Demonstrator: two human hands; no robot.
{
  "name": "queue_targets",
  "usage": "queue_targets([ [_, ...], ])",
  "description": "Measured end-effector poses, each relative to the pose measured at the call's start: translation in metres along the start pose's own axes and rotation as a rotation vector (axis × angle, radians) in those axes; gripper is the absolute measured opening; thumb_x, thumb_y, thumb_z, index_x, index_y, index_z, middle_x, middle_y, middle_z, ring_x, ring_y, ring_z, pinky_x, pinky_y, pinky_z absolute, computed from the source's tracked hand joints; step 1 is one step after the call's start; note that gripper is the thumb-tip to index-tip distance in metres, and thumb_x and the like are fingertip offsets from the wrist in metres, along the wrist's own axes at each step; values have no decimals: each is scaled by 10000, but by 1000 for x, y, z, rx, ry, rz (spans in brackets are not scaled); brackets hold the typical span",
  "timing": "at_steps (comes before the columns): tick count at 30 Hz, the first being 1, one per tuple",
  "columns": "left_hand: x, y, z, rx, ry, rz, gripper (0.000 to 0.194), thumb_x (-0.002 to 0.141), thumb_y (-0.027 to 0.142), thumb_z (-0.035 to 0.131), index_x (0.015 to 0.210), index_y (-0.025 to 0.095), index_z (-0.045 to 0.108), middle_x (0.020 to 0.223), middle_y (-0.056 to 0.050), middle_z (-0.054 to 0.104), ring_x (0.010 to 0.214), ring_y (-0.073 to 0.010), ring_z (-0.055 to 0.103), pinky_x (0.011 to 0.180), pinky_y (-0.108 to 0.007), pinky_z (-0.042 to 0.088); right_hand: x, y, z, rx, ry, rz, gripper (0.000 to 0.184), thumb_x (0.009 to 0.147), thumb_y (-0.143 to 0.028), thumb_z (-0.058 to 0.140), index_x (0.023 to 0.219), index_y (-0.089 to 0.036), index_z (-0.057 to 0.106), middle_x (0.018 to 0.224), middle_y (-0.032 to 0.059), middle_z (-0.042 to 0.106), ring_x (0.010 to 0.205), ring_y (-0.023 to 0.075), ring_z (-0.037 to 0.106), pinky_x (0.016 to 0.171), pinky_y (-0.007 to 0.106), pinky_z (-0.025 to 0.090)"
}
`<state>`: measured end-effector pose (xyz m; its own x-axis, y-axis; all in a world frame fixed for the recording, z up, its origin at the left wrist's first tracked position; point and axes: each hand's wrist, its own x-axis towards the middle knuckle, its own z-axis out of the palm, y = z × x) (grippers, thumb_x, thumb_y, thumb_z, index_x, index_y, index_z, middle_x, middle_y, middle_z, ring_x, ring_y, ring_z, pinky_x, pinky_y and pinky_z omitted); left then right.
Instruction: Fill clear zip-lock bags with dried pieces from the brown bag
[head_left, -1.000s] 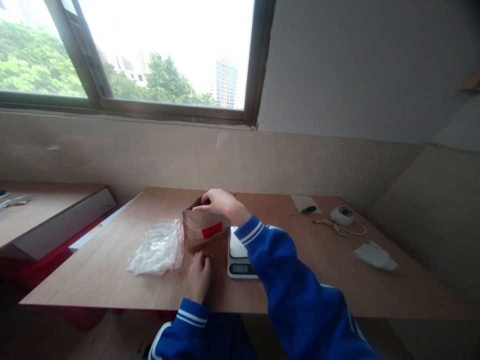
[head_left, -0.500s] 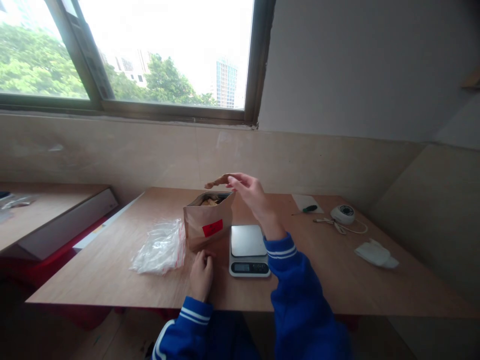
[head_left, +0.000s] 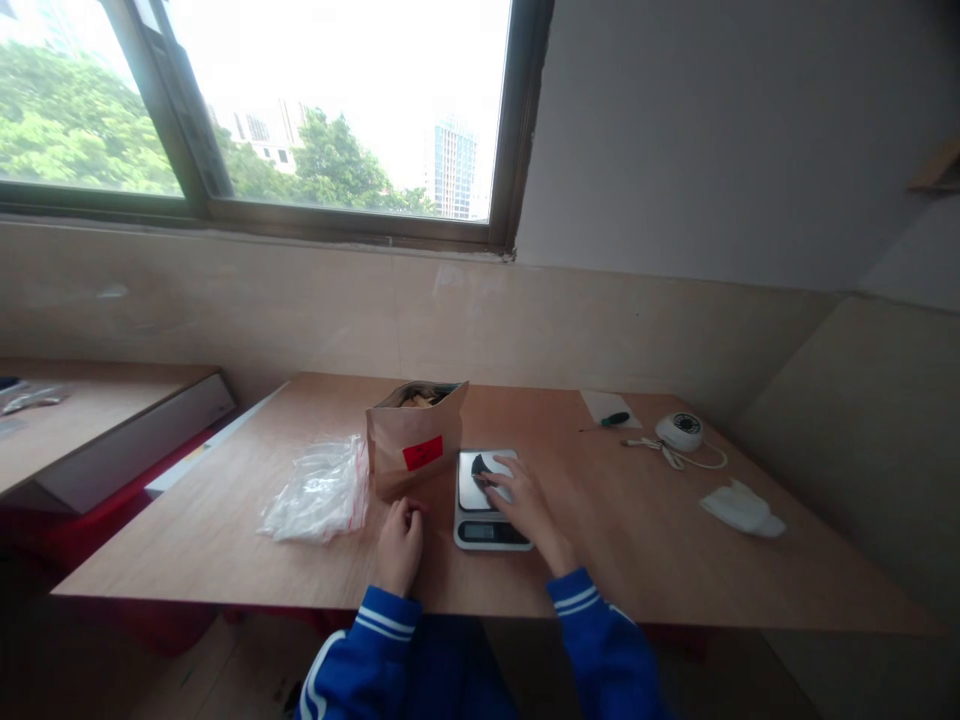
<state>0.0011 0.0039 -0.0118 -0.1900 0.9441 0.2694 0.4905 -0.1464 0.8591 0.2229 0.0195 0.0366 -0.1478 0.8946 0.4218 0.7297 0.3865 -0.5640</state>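
Observation:
A brown paper bag (head_left: 415, 440) with a red label stands open on the wooden table (head_left: 615, 520), with brownish dried pieces showing in its mouth. My left hand (head_left: 400, 548) lies curled on the table, its fingertips pressed against the bag's bottom edge. Right of the bag sits a small digital kitchen scale (head_left: 480, 530). My right hand (head_left: 521, 500) reaches over the scale's platform. Its fingertips pinch a dark curved piece (head_left: 480, 466) that rests on the platform.
A heap of clear zip bags with red strips (head_left: 319, 490) lies left of the paper bag. At the far right lie a green-handled screwdriver (head_left: 613, 420), a white round device with a cord (head_left: 681, 432) and a white cloth (head_left: 741, 510). A lower bench (head_left: 97, 430) stands at the left.
My right hand came out of the paper bag with a dark piece, lifted it above the bag, then brought it down onto the scale's platform. My left hand stayed by the bag.

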Motion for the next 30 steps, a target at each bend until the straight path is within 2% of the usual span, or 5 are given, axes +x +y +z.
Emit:
queue_targets([
  [5,0,-1,0,3,-6,-21,188,798,261,398,721,217,563,803,-40,605,790,-216,581,733,-346,427,8,-22,-23,33,11,20,273,874,-310,557,1106,-242,684,1289,107,551,1227,280,463,1039,506,327],
  [10,0,2,-1,-5,-17,-19,186,800,259,401,726,214,566,800,-42,603,790,-215,578,731,-346,423,65,-92,-76,291,146,-218,277,954,-292,418,1062,-209,658,1086,66,634,1068,168,568,950,321,434],
  [13,-1,4,-2,-1,-18,-16,186,797,247,399,725,212,566,796,-43,603,790,-214,577,732,-343,420,106,-135,-91,131,59,-286,261,947,-272,447,960,-180,690,951,58,679,971,166,605,857,270,461],
  [20,-2,5,-2,6,-12,-12,179,798,232,401,723,212,563,801,-40,607,793,-206,580,731,-331,420,159,-179,-64,-546,-320,-101,307,902,-369,548,975,-116,706,1015,184,705,963,288,670,777,341,508],
  [30,-1,9,-2,0,-8,-15,182,792,222,405,718,211,571,799,-41,617,781,-201,589,723,-320,428,162,-189,-58,-619,-488,20,367,790,-297,716,1092,-93,673,1117,222,669,1044,316,650,820,388,549],
])
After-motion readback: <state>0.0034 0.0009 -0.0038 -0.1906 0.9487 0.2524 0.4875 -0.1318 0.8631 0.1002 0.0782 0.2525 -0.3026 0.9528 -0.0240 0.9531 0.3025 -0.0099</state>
